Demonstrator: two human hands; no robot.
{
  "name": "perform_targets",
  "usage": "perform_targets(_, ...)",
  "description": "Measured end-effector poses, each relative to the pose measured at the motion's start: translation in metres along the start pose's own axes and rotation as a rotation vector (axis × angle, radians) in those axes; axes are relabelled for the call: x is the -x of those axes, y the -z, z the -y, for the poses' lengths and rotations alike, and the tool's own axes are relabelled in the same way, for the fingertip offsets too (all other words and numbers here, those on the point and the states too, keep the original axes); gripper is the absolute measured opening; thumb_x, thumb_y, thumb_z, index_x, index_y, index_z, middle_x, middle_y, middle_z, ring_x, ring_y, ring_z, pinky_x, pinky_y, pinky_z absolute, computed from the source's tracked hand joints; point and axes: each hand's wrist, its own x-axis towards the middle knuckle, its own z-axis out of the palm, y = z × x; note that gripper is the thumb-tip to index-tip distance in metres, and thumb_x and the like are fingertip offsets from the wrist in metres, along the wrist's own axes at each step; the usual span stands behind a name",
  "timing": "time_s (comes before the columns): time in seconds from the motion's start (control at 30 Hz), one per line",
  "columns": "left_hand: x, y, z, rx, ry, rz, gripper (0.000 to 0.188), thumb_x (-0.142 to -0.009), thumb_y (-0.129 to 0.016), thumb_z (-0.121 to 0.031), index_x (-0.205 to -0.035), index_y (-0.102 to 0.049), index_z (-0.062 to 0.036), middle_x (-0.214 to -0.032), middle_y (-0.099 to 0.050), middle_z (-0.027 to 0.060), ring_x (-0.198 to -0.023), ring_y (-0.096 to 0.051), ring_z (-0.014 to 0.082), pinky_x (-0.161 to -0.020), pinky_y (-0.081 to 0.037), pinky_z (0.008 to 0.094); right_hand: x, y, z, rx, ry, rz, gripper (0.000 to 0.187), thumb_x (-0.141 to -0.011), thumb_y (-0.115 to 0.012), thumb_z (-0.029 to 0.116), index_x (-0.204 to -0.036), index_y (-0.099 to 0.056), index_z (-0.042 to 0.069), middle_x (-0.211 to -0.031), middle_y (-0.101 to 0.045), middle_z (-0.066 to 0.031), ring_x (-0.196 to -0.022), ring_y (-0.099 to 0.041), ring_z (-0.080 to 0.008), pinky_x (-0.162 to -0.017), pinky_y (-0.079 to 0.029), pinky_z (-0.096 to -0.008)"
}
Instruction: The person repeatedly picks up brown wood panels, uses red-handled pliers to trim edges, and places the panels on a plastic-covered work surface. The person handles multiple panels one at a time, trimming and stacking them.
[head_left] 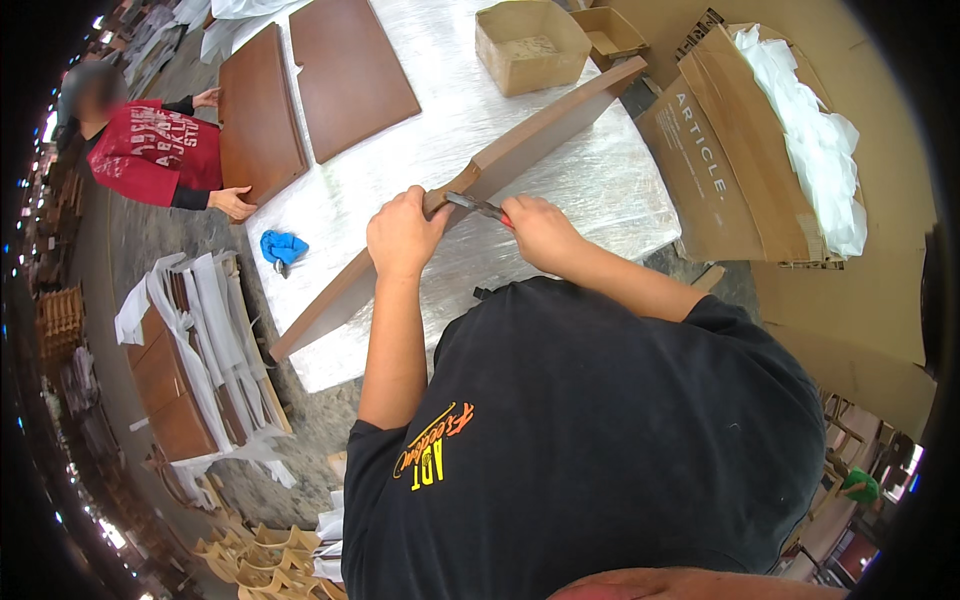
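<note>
A long brown wooden panel stands on its edge, running diagonally over the plastic-wrapped table. My left hand grips its upper edge near the middle, beside a notch. In my right hand is a pair of pliers with a red handle. The pliers' metal jaws reach to the panel at the notch, close to my left thumb. Whatever the jaws may be holding is too small to make out.
Across the table a co-worker in a red shirt holds a brown panel. Another panel lies beside it. A blue cloth and an open cardboard box are on the table. Large cartons stand right; wrapped panels stand left.
</note>
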Motion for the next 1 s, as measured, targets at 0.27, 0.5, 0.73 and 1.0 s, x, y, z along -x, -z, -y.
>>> perform_targets(0.27,-0.004,0.001,0.003,0.002,0.002,0.011,0.041,-0.086,-0.083,-0.044,-0.091,-0.068,-0.0061,-0.087,-0.075,0.0116,-0.084,-0.073,0.0324,-0.074,-0.057,0.0454,-0.006,0.000,0.004,0.044,-0.023,0.027,0.010,-0.101,-0.060,0.008,-0.107,-0.057,0.001,-0.097,-0.066,-0.0227,-0.091,-0.066,-0.0453,-0.081,-0.053,-0.0533)
perform_targets(0.5,-0.009,0.002,0.000,0.006,0.019,0.038,0.041,-0.086,-0.082,-0.044,-0.091,-0.068,-0.0058,-0.088,-0.075,0.0113,-0.084,-0.073,0.0323,-0.075,-0.057,0.0450,-0.027,0.042,0.015,-0.201,-0.272,0.386,0.030,-0.103,-0.071,0.030,-0.095,-0.059,0.003,-0.075,-0.065,-0.0151,-0.073,-0.069,-0.0333,-0.066,-0.054,-0.0463)
perform_targets(0.73,-0.005,-0.001,0.000,0.041,-0.002,-0.004,0.041,-0.086,-0.083,-0.043,-0.091,-0.067,-0.0059,-0.087,-0.074,0.0113,-0.085,-0.073,0.0321,-0.075,-0.057,0.0452,-0.030,0.030,-0.015,-0.834,-0.366,0.599,0.033,-0.105,-0.070,0.034,-0.090,-0.058,0.007,-0.071,-0.054,-0.0006,-0.059,-0.055,-0.0123,-0.054,-0.048,-0.0311)
perform_targets(1.0,-0.002,-0.001,-0.002,0.011,-0.005,0.005,0.040,-0.085,-0.083,-0.043,-0.090,-0.067,-0.0063,-0.087,-0.074,0.0116,-0.084,-0.073,0.0317,-0.074,-0.057,0.0453,-0.031,-0.012,-0.067,-0.996,-0.358,0.675,0.034,-0.105,-0.071,0.034,-0.088,-0.056,0.009,-0.071,-0.052,-0.0003,-0.060,-0.054,-0.0132,-0.054,-0.047,-0.0303)
